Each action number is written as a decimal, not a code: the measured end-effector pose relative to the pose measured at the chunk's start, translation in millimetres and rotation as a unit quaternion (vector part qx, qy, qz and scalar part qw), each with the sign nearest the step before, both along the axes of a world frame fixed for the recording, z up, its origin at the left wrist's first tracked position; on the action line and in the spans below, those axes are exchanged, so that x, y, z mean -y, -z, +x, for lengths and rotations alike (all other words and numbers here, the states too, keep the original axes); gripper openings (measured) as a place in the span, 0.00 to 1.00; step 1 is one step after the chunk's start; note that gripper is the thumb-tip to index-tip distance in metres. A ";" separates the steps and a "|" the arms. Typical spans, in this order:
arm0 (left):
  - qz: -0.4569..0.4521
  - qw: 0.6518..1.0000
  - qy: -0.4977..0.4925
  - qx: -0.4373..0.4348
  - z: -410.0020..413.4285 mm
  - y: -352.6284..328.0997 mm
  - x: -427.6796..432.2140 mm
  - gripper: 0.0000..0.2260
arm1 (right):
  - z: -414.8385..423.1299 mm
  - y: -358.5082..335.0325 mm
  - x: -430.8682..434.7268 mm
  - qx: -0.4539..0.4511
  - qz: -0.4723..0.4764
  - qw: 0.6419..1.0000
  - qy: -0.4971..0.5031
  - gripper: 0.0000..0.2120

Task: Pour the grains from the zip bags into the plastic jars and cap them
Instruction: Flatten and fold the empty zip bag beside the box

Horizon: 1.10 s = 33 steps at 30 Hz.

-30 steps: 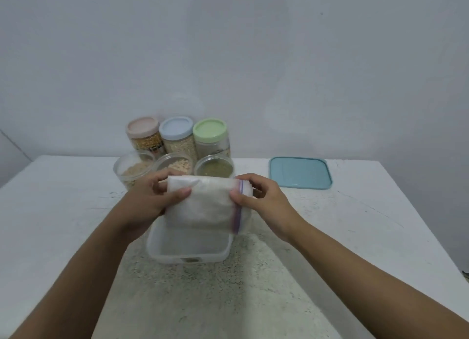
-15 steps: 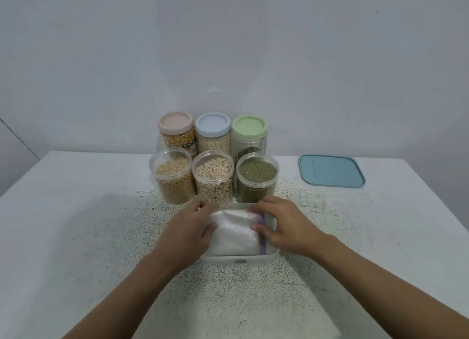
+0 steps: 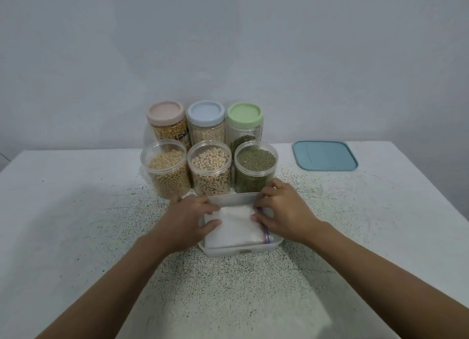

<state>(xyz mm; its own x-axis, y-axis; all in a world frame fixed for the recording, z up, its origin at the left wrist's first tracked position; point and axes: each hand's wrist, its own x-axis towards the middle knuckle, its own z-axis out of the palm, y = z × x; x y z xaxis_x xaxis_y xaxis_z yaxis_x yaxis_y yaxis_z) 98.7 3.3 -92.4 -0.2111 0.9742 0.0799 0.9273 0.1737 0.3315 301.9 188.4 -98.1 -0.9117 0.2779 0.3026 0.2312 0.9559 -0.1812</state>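
Note:
A folded, empty-looking zip bag with a purple zip strip lies flat inside a clear square container. My left hand presses on its left edge and my right hand on its right edge, fingers on the bag. Behind stand three uncapped jars: tan beans, black-eyed peas and green mung beans. Behind those are three capped jars with a pink lid, a blue lid and a green lid.
A teal square lid lies flat at the back right of the white speckled table. A plain wall rises right behind the jars.
Both hands lowered the folded zip bag from above the container down into it, where it now lies flat. The camera view tilted, bringing the front jars into full sight.

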 end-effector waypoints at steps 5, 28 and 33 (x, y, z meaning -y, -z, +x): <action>-0.005 0.997 0.019 0.080 3.5 2.0 -3.3 0.21 | 18.0 -2.4 -5.6 -0.162 -0.221 0.961 0.030 0.13; -0.050 0.995 -0.033 0.079 19.3 2.7 -4.7 0.27 | 62.5 34.2 -78.4 -0.078 0.057 0.979 0.177 0.08; -0.054 0.997 -0.026 0.054 20.0 1.4 -6.0 0.23 | 68.5 12.6 -46.9 -0.161 0.010 0.981 0.111 0.07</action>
<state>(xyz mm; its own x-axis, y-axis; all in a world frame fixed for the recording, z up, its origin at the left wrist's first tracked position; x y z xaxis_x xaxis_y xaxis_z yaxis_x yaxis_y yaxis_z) 118.8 9.3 -93.8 -0.2631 0.9634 -0.0517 0.8759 0.2610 0.4059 370.4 235.3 -110.7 -0.6856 0.4499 0.5723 0.3685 0.8925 -0.2601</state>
